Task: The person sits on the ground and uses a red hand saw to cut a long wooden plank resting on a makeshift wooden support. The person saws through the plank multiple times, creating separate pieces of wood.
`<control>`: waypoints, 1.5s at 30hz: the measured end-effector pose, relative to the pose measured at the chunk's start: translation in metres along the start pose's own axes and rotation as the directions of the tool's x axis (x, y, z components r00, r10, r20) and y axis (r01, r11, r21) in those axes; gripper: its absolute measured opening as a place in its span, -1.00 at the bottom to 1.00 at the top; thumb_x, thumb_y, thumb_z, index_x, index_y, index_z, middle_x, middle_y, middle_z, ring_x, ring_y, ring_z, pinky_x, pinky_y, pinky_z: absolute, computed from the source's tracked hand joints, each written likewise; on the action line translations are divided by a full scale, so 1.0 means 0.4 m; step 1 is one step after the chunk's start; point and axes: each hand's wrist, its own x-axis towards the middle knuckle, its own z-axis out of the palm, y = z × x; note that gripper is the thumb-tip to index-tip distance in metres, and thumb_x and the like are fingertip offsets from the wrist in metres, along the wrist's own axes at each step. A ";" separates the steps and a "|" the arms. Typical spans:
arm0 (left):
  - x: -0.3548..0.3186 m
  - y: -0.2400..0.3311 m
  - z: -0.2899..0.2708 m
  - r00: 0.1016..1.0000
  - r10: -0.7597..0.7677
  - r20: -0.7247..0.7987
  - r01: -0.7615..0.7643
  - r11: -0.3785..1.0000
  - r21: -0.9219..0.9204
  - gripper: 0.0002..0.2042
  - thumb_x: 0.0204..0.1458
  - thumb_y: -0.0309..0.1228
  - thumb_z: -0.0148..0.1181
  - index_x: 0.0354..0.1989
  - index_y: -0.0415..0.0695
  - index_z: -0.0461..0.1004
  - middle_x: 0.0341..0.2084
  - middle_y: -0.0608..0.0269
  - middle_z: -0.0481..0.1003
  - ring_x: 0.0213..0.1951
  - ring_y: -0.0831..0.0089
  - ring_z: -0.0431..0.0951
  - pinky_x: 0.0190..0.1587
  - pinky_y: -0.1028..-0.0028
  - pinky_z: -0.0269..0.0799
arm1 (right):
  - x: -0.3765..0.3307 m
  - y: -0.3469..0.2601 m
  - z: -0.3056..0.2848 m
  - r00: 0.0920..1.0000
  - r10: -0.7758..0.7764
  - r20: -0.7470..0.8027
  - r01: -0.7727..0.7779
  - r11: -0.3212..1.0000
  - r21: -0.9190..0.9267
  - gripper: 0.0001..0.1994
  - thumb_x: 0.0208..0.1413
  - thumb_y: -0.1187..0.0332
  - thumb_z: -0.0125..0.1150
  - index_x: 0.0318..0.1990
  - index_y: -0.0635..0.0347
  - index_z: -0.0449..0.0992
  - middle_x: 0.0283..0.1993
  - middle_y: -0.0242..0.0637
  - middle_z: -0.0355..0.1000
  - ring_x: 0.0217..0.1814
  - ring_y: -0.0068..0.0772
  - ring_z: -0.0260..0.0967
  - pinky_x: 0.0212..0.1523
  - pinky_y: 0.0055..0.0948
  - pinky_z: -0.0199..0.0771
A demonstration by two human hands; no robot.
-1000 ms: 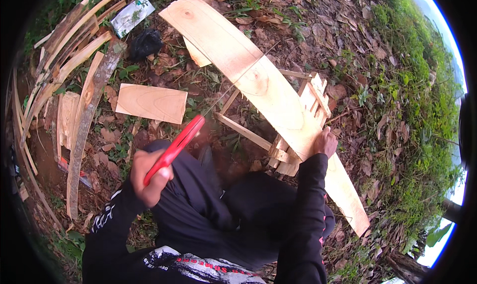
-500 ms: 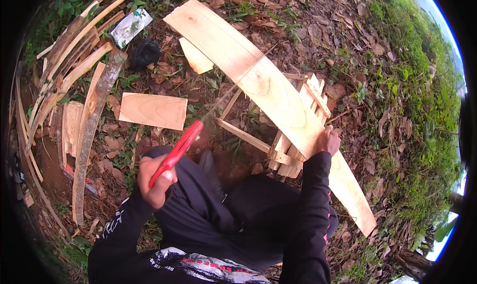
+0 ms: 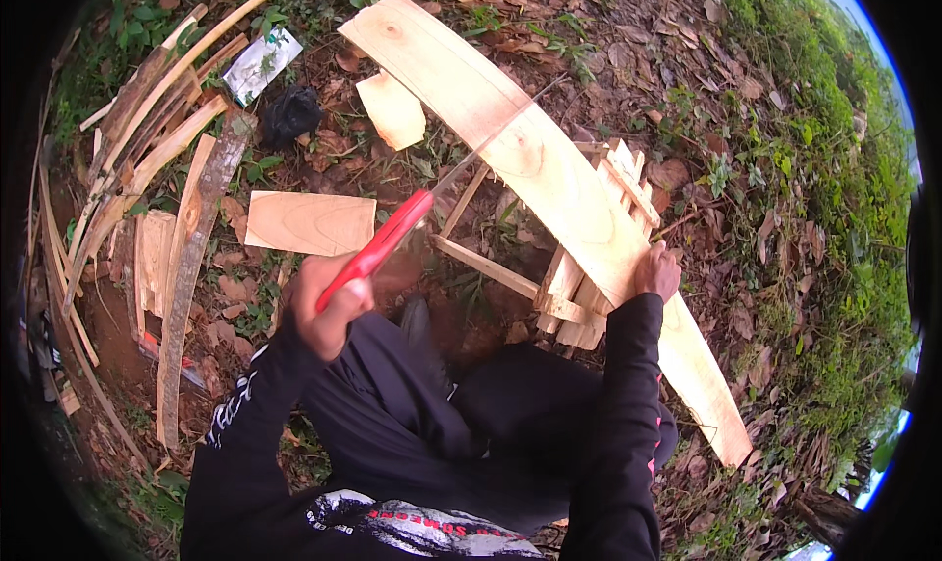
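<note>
Sawing outdoors, we clamp our left hand point(image 3: 329, 306) around the red-handled handsaw point(image 3: 378, 250), its blade across the long pale plank point(image 3: 549, 183) resting on stacked offcuts point(image 3: 574, 301), right hand point(image 3: 655, 271) fingers pressing its edge; cut seemingly unfinished.

One package shows: a flat, crumpled, roughly rectangular plastic wrapper point(image 3: 261, 64), silvery-white with dark patches, lying on the leaf-strewn ground at upper left, between the pile of curved wood strips point(image 3: 147, 139) and a black lump point(image 3: 291, 115) just below it.
</note>
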 end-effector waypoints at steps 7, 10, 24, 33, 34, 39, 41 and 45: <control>-0.055 0.144 -0.058 0.997 -0.070 0.045 0.072 0.996 -0.051 -0.71 -0.05 -0.27 -0.03 -0.64 -0.25 0.33 -0.80 0.36 0.26 -0.70 0.64 0.22 -0.60 0.55 0.08 | -0.020 -0.059 -0.089 0.938 0.315 0.143 -0.337 0.924 0.178 -0.50 0.26 0.10 -0.28 -0.35 0.28 0.57 -0.28 0.07 0.53 -0.21 0.13 0.47 -0.15 0.01 0.36; -0.014 0.197 -0.076 0.997 -0.072 0.028 0.076 0.984 -0.164 -0.75 0.01 -0.34 -0.04 -0.61 -0.25 0.34 -0.72 0.40 0.27 -0.64 0.69 0.19 -0.57 0.57 0.04 | -0.049 -0.040 -0.104 0.963 0.254 0.088 -0.264 0.955 0.132 -0.45 0.26 0.07 -0.32 -0.36 0.24 0.61 -0.27 0.05 0.54 -0.15 0.12 0.48 -0.03 0.00 0.32; -0.488 0.128 -0.234 0.907 0.196 -0.372 -0.361 0.816 -0.452 -0.54 -0.01 -0.02 0.19 -0.56 -0.26 0.34 -0.77 0.39 0.16 -0.74 0.65 0.09 -0.66 0.58 -0.12 | -0.226 -0.135 -0.336 0.940 0.268 -0.209 -0.202 0.935 0.292 -0.43 0.22 0.05 -0.22 -0.60 0.27 0.56 -0.55 -0.03 0.47 -0.45 0.02 0.40 -0.14 -0.15 0.25; -0.475 0.086 -0.262 0.858 0.318 -0.404 -0.482 0.771 -0.416 -0.64 0.15 -0.13 0.04 -0.49 -0.21 0.33 -0.81 0.44 0.14 -0.77 0.65 0.07 -0.68 0.57 -0.08 | -0.154 -0.152 -0.312 0.993 0.107 -0.051 -0.082 0.931 0.356 -0.44 0.21 0.03 -0.15 -0.59 0.34 0.53 -0.52 0.17 0.42 -0.36 0.18 0.42 -0.18 -0.01 0.30; -0.470 0.092 -0.247 0.875 0.203 -0.439 -0.408 0.798 -0.444 -0.57 0.03 -0.06 0.17 -0.55 -0.23 0.31 -0.80 0.41 0.13 -0.76 0.65 0.07 -0.68 0.57 -0.14 | -0.157 -0.143 -0.286 0.997 0.058 -0.049 -0.037 0.939 0.342 -0.43 0.21 0.02 -0.15 -0.61 0.36 0.51 -0.52 0.18 0.41 -0.36 0.20 0.41 -0.21 0.00 0.30; -0.440 0.051 -0.232 0.946 0.017 -0.324 -0.182 0.855 -0.486 -0.52 0.03 -0.04 0.14 -0.48 -0.35 0.40 -0.78 0.39 0.19 -0.76 0.70 0.12 -0.68 0.62 -0.01 | -0.106 -0.169 -0.225 0.969 -0.121 -0.214 0.172 0.956 0.236 -0.66 0.26 0.13 -0.14 -0.22 0.11 0.54 -0.30 -0.14 0.53 -0.29 -0.02 0.45 -0.20 -0.08 0.27; -0.422 0.058 -0.216 0.955 0.010 -0.296 -0.157 0.865 -0.476 -0.51 0.04 -0.04 0.12 -0.45 -0.37 0.42 -0.78 0.38 0.21 -0.76 0.69 0.15 -0.67 0.63 0.03 | -0.081 -0.150 -0.195 0.974 -0.225 -0.027 0.223 0.973 -0.055 -0.72 0.25 0.15 -0.13 -0.20 0.04 0.51 -0.30 -0.20 0.53 -0.32 -0.09 0.49 -0.27 -0.01 0.35; -0.441 0.077 -0.193 0.921 0.028 -0.388 -0.205 0.882 -0.424 -0.53 0.06 -0.10 0.08 -0.35 -0.43 0.42 -0.75 0.32 0.28 -0.72 0.58 0.27 -0.61 0.58 0.20 | -0.130 -0.254 -0.231 0.999 -0.022 0.032 0.015 0.977 0.211 -0.56 0.28 0.13 -0.20 -0.43 0.26 0.51 -0.42 0.02 0.49 -0.32 0.14 0.44 -0.23 0.04 0.36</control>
